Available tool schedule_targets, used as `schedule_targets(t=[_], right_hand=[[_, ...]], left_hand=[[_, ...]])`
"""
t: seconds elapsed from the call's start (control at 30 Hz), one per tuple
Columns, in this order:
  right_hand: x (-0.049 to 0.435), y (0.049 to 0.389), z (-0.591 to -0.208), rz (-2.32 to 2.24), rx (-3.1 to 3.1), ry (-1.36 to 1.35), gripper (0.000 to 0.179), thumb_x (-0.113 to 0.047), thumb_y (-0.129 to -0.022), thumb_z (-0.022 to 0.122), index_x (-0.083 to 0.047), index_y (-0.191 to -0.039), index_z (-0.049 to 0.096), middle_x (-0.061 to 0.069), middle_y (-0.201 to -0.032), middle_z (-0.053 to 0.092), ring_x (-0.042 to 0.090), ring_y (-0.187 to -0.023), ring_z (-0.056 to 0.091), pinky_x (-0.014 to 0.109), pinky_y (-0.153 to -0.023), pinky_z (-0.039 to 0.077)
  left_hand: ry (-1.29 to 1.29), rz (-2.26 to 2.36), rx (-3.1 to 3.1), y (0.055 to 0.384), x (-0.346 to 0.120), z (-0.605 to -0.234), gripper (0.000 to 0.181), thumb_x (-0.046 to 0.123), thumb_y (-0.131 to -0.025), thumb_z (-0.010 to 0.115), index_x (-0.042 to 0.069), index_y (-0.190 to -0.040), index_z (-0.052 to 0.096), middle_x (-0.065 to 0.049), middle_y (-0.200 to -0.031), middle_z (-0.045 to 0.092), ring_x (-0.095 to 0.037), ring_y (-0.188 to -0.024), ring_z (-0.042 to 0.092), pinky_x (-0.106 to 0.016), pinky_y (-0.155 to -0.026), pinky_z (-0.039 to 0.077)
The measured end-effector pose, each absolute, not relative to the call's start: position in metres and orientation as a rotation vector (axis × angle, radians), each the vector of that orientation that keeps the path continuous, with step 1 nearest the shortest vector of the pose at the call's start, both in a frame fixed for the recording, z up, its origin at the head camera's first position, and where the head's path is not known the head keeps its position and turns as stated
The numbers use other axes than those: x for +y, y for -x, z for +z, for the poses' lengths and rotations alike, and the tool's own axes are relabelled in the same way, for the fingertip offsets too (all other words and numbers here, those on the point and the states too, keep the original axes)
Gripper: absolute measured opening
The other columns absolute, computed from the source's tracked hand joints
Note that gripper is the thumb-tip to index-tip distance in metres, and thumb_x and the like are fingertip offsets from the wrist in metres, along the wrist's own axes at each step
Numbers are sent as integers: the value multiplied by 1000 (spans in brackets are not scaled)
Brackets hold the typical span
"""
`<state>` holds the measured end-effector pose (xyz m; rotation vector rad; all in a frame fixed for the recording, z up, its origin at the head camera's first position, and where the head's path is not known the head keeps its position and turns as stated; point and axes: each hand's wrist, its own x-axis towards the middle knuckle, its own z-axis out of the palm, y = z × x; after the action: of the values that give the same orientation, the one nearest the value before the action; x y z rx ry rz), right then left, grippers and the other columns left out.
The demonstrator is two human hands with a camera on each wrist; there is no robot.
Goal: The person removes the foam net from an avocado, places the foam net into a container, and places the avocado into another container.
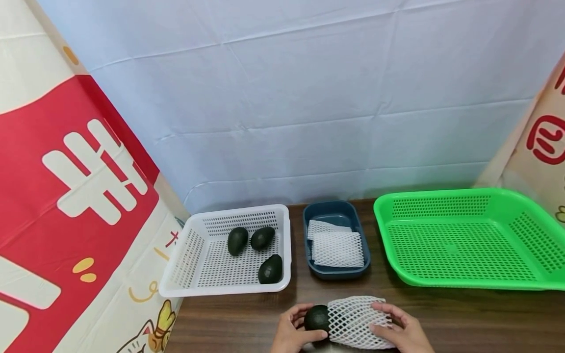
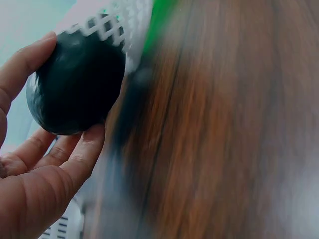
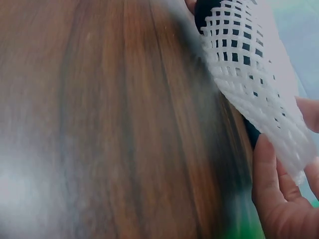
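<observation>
Near the table's front edge, my left hand grips a dark green avocado between thumb and fingers. A white foam net sleeve covers the avocado's right part, and its diamond mesh is stretched there. My right hand pinches the sleeve's other end between thumb and fingers. In the left wrist view the avocado's bare end faces the left palm. The right wrist view shows the sleeve narrowing toward the right fingers, with dark avocado skin behind its mesh.
At the left a white basket holds three avocados. Behind the hands stands a dark blue tray with flat foam net sleeves. A large green basket is at the right. Cloth walls border the wooden table.
</observation>
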<state>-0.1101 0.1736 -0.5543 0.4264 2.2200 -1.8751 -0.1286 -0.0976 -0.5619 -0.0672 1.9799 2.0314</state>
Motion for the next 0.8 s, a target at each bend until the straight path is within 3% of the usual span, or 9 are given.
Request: schedule_targets(t=[0.4, 0.8], right_hand=[[187, 109, -559, -1859, 2254, -383, 59, -18, -77, 83, 3, -128, 60, 18, -131, 56, 3, -97, 55, 23, -78, 50], [187, 111, -553, -1842, 2257, -344, 59, -17, -78, 82, 3, -127, 59, 20, -134, 53, 14, -108, 52, 25, -79, 50]], left_hand=[[91, 2053, 1995, 124, -114, -548, 52, 3, -69, 85, 1, -117, 66, -7, -106, 67, -20, -91, 62, -30, -78, 53], [27, 2057, 2101, 122, -129, -513, 53, 5, -71, 86, 4, -119, 65, -7, -107, 65, -20, -96, 59, -28, -77, 52]])
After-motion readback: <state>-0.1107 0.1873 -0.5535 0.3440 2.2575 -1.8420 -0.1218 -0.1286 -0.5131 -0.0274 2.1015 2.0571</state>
